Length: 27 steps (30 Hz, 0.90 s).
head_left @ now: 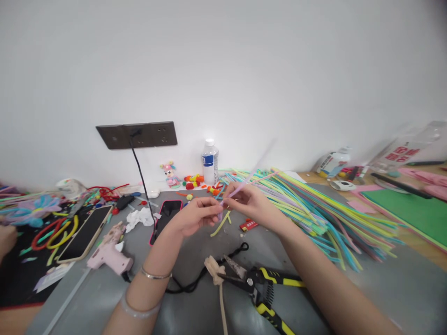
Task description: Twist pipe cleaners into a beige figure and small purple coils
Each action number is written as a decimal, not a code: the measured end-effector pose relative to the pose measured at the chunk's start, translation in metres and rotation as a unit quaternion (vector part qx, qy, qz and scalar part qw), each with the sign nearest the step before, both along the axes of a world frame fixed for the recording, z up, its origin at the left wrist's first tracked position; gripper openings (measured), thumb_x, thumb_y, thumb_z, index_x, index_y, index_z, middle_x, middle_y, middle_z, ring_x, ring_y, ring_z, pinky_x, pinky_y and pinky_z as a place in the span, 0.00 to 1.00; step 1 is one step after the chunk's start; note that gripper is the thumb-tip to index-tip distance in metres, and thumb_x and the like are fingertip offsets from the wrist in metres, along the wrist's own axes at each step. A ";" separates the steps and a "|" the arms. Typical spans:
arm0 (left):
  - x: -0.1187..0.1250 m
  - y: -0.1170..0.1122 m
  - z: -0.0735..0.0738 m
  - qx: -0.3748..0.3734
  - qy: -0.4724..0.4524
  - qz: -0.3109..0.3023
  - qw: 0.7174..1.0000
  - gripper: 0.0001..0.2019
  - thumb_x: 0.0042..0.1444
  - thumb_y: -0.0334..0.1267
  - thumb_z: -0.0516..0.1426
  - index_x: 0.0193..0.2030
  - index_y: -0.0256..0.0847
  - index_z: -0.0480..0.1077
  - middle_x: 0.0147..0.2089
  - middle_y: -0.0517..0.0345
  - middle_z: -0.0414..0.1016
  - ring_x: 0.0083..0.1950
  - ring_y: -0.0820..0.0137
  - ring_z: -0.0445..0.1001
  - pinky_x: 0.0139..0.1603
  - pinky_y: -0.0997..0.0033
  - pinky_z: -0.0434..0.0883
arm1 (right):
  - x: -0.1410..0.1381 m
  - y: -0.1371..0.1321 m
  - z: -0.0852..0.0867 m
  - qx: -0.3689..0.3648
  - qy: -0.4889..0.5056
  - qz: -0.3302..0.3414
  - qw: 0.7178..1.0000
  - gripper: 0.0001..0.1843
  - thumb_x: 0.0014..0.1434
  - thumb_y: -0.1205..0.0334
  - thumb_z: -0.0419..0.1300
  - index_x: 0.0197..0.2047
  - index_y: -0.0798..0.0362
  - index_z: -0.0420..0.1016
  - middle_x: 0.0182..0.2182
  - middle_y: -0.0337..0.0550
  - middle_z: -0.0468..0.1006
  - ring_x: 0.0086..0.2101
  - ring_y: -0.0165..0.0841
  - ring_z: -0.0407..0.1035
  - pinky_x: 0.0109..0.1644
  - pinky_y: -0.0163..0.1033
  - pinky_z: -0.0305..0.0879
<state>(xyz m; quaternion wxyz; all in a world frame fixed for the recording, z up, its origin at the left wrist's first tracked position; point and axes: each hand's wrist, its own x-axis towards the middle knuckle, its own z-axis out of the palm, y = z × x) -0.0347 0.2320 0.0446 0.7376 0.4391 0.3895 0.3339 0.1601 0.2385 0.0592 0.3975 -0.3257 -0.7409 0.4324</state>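
Observation:
Above the grey mat, my left hand (196, 216) pinches the lower end of a lilac pipe cleaner (255, 168). Close beside it, my right hand (248, 201) grips the same stem a little higher, and the long free end slants up to the right, blurred. Its lower end looks bent or curled at my fingertips, partly hidden by them. Under my wrists lie yellow-and-black shears (256, 283) with their blades apart, touching a beige knotted cord (213, 270). A short yellow-green pipe cleaner (220, 224) lies just behind my fingers.
A big bundle of pastel pipe cleaners (314, 209) spreads to the right. A water bottle (210, 163) and a small pink figure (169, 175) stand by the wall. To the left are a pink glue gun (111, 253), two phones and crumpled tissue (140, 217). Another person's hand (7, 239) shows far left.

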 end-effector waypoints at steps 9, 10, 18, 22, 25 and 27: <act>0.005 0.003 -0.004 -0.003 -0.048 0.053 0.997 0.20 0.36 0.44 0.74 0.30 0.36 0.73 0.26 0.63 0.77 0.26 0.77 0.76 0.26 0.82 0.71 | -0.002 0.002 -0.003 0.135 -0.040 -0.025 0.990 0.08 0.62 0.62 0.59 0.30 0.52 0.72 0.31 0.45 0.76 0.33 0.36 0.71 0.37 0.40 0.67; 0.005 0.003 -0.004 0.000 -0.041 0.044 0.998 0.20 0.37 0.44 0.74 0.30 0.36 0.73 0.26 0.62 0.77 0.26 0.77 0.76 0.25 0.81 0.70 | -0.003 0.001 -0.003 0.133 -0.039 -0.030 0.990 0.08 0.62 0.62 0.58 0.31 0.52 0.72 0.31 0.45 0.76 0.33 0.36 0.71 0.37 0.40 0.68; 0.006 0.000 -0.002 0.016 -0.029 0.049 0.998 0.20 0.36 0.45 0.74 0.29 0.36 0.73 0.24 0.63 0.76 0.23 0.79 0.73 0.24 0.82 0.69 | -0.003 0.000 -0.001 0.079 -0.034 -0.038 0.996 0.08 0.63 0.58 0.59 0.34 0.52 0.74 0.30 0.43 0.77 0.31 0.35 0.72 0.35 0.38 0.69; 0.006 0.002 -0.003 0.009 -0.044 0.073 0.996 0.19 0.38 0.43 0.74 0.30 0.35 0.74 0.25 0.61 0.78 0.25 0.77 0.76 0.25 0.82 0.71 | -0.002 0.000 -0.003 0.137 -0.029 -0.026 0.990 0.07 0.62 0.60 0.60 0.33 0.52 0.75 0.34 0.46 0.78 0.36 0.36 0.73 0.40 0.40 0.71; 0.007 0.004 -0.005 -0.006 -0.071 0.107 0.992 0.13 0.44 0.38 0.72 0.30 0.35 0.74 0.26 0.60 0.79 0.26 0.76 0.77 0.27 0.82 0.72 | -0.002 -0.002 -0.003 0.156 -0.034 -0.001 0.987 0.07 0.65 0.60 0.59 0.38 0.51 0.77 0.41 0.48 0.78 0.42 0.38 0.73 0.45 0.42 0.72; 0.007 0.006 -0.005 -0.016 -0.100 0.129 0.986 0.10 0.47 0.35 0.70 0.31 0.36 0.74 0.27 0.61 0.79 0.26 0.76 0.78 0.26 0.82 0.71 | -0.003 -0.001 -0.004 0.179 -0.048 0.001 0.983 0.08 0.63 0.57 0.61 0.43 0.49 0.77 0.44 0.49 0.78 0.46 0.39 0.73 0.50 0.45 0.71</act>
